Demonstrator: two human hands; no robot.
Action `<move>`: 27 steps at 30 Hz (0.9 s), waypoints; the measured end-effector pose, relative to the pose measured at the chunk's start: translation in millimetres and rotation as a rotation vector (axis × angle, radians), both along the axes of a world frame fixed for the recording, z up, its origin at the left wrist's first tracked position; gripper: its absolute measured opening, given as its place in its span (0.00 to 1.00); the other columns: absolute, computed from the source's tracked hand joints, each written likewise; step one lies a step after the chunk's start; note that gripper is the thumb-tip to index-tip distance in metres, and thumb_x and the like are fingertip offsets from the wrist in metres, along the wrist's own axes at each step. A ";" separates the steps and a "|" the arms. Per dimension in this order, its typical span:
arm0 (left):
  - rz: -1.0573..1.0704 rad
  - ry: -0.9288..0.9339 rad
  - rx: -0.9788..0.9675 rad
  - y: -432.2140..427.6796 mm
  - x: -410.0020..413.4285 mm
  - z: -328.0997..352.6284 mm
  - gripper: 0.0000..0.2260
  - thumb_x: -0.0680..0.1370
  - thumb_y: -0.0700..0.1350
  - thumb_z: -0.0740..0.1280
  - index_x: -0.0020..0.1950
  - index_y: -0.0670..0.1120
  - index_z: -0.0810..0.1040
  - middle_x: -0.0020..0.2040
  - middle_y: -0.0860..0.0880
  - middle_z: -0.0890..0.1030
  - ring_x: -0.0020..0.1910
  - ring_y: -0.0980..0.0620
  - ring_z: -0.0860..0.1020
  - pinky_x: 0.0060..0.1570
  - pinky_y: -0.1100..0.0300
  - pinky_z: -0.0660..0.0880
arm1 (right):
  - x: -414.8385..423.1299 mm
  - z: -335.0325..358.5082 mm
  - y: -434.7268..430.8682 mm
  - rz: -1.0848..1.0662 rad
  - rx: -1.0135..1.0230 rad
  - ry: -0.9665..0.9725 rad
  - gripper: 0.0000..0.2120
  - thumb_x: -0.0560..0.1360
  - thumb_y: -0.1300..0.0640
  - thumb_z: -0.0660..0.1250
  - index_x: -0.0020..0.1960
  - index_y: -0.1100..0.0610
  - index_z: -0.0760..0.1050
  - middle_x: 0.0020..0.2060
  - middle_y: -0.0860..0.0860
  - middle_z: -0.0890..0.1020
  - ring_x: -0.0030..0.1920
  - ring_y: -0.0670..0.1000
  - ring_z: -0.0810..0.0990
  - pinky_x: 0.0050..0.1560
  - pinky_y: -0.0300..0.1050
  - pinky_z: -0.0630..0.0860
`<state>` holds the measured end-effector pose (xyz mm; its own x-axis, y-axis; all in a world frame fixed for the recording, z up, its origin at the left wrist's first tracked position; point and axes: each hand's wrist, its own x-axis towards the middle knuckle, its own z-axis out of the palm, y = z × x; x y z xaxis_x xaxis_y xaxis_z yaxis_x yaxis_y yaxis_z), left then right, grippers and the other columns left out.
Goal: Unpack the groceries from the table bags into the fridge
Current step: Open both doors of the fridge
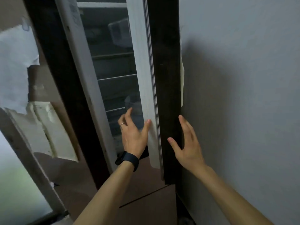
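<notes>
Left hand (pixel 133 135) spread, empty, thumb on the white inner edge of the door (pixel 165 62); right hand (pixel 190 146) open, empty, against its dark side. Door edge vertical, mid-frame, between both hands.

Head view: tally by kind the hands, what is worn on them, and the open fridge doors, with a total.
hands: 2, left hand and right hand
wristband: 1
ring: 1
fridge door: 1
total: 5
</notes>
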<state>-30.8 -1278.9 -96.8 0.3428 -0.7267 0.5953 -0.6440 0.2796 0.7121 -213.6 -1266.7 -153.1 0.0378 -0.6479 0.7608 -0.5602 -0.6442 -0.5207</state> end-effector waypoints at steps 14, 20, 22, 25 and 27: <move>0.074 -0.775 -0.295 -25.9 -78.3 20.9 0.36 0.74 0.67 0.66 0.78 0.53 0.64 0.74 0.45 0.69 0.76 0.43 0.61 0.74 0.37 0.50 | -80.6 -8.5 -14.2 -0.335 -0.003 0.149 0.38 0.80 0.43 0.64 0.81 0.38 0.43 0.81 0.47 0.41 0.80 0.57 0.51 0.70 0.53 0.61; 0.015 -0.979 -0.493 -40.1 -111.4 28.9 0.33 0.74 0.48 0.75 0.77 0.48 0.67 0.71 0.45 0.74 0.70 0.44 0.71 0.73 0.41 0.59 | -113.2 -10.1 -42.3 -0.407 0.063 0.142 0.38 0.84 0.52 0.58 0.78 0.39 0.31 0.81 0.47 0.43 0.81 0.53 0.50 0.76 0.48 0.57; 0.008 -0.988 -0.520 -46.3 -125.6 29.6 0.34 0.72 0.40 0.75 0.77 0.47 0.68 0.71 0.46 0.75 0.68 0.45 0.73 0.72 0.42 0.62 | -123.5 -5.6 -50.6 -0.404 0.099 0.136 0.37 0.85 0.54 0.57 0.79 0.41 0.32 0.82 0.48 0.45 0.81 0.53 0.51 0.76 0.47 0.59; 0.008 -1.038 -0.540 -55.0 -142.2 30.1 0.34 0.72 0.33 0.69 0.77 0.44 0.67 0.73 0.45 0.72 0.69 0.45 0.73 0.72 0.44 0.63 | -138.4 0.4 -60.3 -0.393 0.143 0.137 0.35 0.85 0.54 0.56 0.81 0.46 0.35 0.82 0.49 0.47 0.80 0.53 0.55 0.74 0.49 0.63; 0.022 -1.094 -0.557 -61.1 -151.6 31.4 0.31 0.73 0.33 0.64 0.76 0.42 0.68 0.74 0.45 0.71 0.68 0.45 0.73 0.70 0.45 0.66 | -148.1 4.9 -65.5 -0.398 0.188 0.162 0.35 0.85 0.55 0.56 0.81 0.46 0.35 0.82 0.48 0.47 0.78 0.56 0.60 0.70 0.50 0.68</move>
<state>-182.4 -1340.0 -65.4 -0.5234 -0.2819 0.8041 -0.8357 0.3542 -0.4197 -361.7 -1332.2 -148.2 -0.1333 -0.7623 0.6333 -0.8284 -0.2651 -0.4934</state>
